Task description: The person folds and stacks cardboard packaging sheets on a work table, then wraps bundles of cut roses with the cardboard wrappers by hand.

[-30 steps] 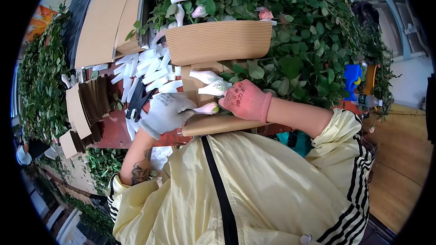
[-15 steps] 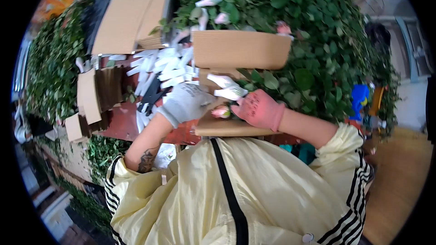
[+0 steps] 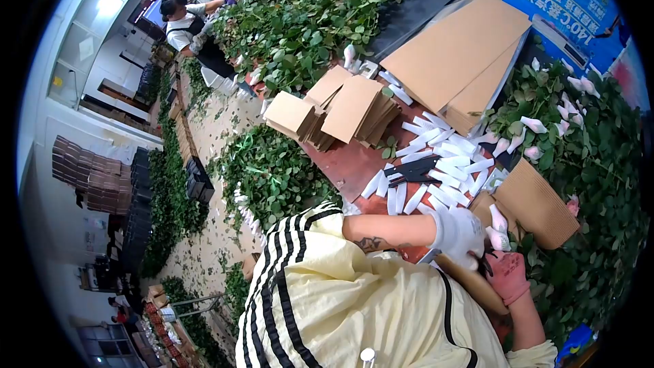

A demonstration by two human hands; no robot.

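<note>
My left hand (image 3: pixel 460 235), in a white glove, is curled close to my right hand (image 3: pixel 507 277), in a pinkish-red glove. Both sets of fingers look closed, and what lies between them, a small dark bit, is too hidden to name. Beneath them a brown cardboard piece (image 3: pixel 471 282) lies against my front. Just beyond the hands are two rosebuds in white sleeves, one a white-sleeved bud (image 3: pixel 499 218) and the other a lower bud (image 3: pixel 498 239). A corrugated cardboard piece (image 3: pixel 536 202) stands behind these buds.
White foam sleeves (image 3: pixel 446 163) are heaped left of the buds around a black item (image 3: pixel 412 170). Cardboard stacks (image 3: pixel 351 109) and large cardboard sheets (image 3: pixel 456 51) lie on the red table (image 3: pixel 347 167). Leafy rose stems (image 3: pixel 579 266) pile up at right. Another person (image 3: pixel 194 34) stands at far left.
The view has swung left, bringing the room and another person into sight. My hands now appear lower right and closer together. The pink rosebud seen between them before is hidden now.
</note>
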